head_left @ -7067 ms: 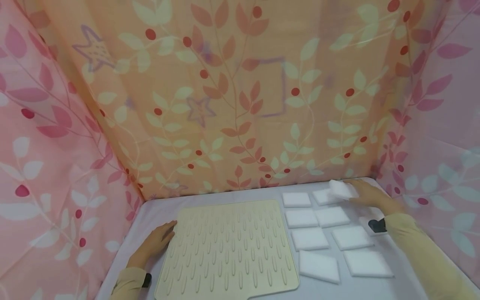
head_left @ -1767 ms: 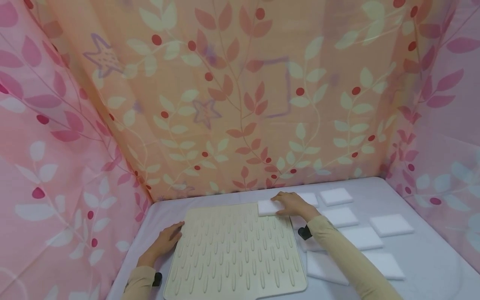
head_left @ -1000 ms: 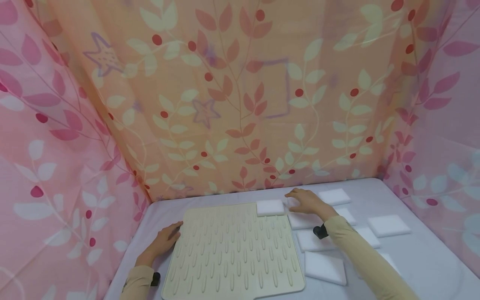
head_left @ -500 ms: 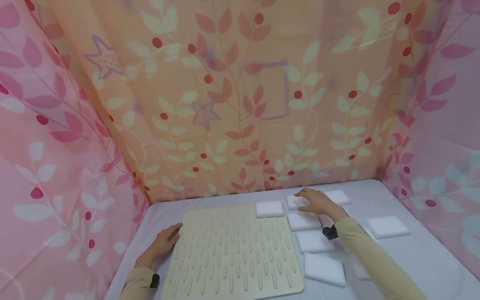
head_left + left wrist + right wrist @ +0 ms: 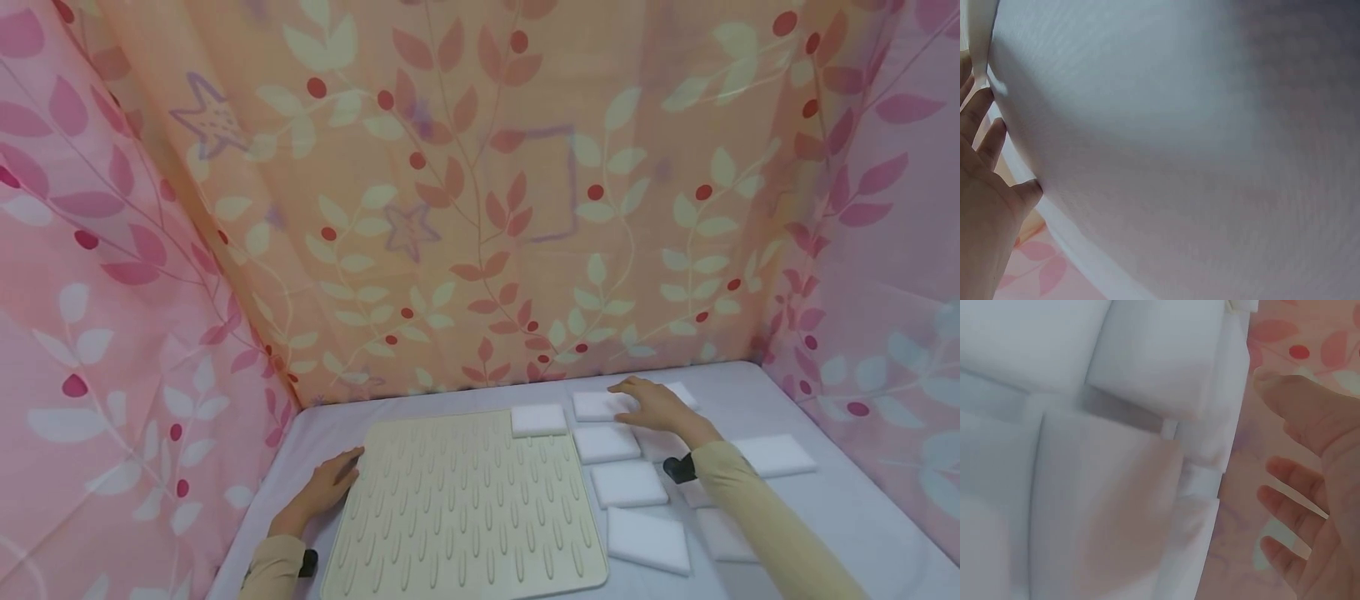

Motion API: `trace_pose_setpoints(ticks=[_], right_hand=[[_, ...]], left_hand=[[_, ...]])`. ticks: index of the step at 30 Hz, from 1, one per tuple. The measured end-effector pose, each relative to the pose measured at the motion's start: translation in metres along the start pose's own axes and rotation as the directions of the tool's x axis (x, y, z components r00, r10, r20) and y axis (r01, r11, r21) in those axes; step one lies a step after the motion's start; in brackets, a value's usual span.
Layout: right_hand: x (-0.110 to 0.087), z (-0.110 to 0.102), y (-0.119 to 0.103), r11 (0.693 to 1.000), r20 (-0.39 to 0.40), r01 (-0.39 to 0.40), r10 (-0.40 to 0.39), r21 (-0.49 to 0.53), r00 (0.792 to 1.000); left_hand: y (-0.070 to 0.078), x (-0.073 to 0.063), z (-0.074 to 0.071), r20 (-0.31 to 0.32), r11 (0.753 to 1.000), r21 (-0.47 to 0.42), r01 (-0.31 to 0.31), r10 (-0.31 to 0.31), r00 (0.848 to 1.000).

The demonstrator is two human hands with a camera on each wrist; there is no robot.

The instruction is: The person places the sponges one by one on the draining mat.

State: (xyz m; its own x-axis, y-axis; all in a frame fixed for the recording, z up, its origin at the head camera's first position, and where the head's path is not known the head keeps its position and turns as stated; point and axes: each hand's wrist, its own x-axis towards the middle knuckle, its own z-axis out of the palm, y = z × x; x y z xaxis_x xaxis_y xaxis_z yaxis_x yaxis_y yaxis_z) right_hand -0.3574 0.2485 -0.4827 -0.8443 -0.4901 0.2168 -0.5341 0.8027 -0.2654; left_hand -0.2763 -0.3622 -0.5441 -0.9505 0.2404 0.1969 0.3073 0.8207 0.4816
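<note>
A beige mat (image 5: 465, 510) with rows of raised oval ridges lies on the white-covered table. One white sponge block (image 5: 538, 421) sits flat on its far right corner. My left hand (image 5: 324, 487) rests with loose fingers at the mat's left edge; in the left wrist view that hand (image 5: 988, 194) has its fingertips on the pale surface. Over the back sponges to the right of the mat hovers my right hand (image 5: 663, 412), holding nothing. In the right wrist view the right hand (image 5: 1319, 481) shows thumb and fingers spread apart, sponges beneath.
Right of the mat a column of sponges runs from the back sponge (image 5: 595, 407) to the front sponge (image 5: 648, 540). More sponges lie partly under the right arm, with one stray sponge (image 5: 782, 455) farther right. Floral cloth (image 5: 480, 208) walls enclose the table's back and sides.
My right hand carried a sponge from the back right onto the mat's far right corner, let go of it, then drew back rightward over the other sponges. The left hand stays at the mat's edge.
</note>
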Motion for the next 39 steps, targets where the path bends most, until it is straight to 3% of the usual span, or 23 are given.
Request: trace_pose_setpoints(ticks=[14, 31, 39], right_hand=[[-0.019, -0.006, 0.020, 1.000, -0.088, -0.003, 0.003, 0.003, 0.996], [-0.049, -0.018, 0.041, 0.995, -0.067, -0.092, 0.094, 0.040, 0.993], [-0.063, -0.022, 0.053, 0.994, -0.084, -0.102, 0.106, 0.050, 0.991]], left_hand=[[-0.004, 0.000, 0.001, 0.006, 1.000, -0.008, 0.024, -0.024, 1.000], [-0.001, 0.000, 0.000, 0.019, 0.999, -0.014, 0.035, -0.035, 0.999], [0.003, 0.000, -0.003, 0.046, 0.997, -0.012, 0.078, -0.077, 0.996]])
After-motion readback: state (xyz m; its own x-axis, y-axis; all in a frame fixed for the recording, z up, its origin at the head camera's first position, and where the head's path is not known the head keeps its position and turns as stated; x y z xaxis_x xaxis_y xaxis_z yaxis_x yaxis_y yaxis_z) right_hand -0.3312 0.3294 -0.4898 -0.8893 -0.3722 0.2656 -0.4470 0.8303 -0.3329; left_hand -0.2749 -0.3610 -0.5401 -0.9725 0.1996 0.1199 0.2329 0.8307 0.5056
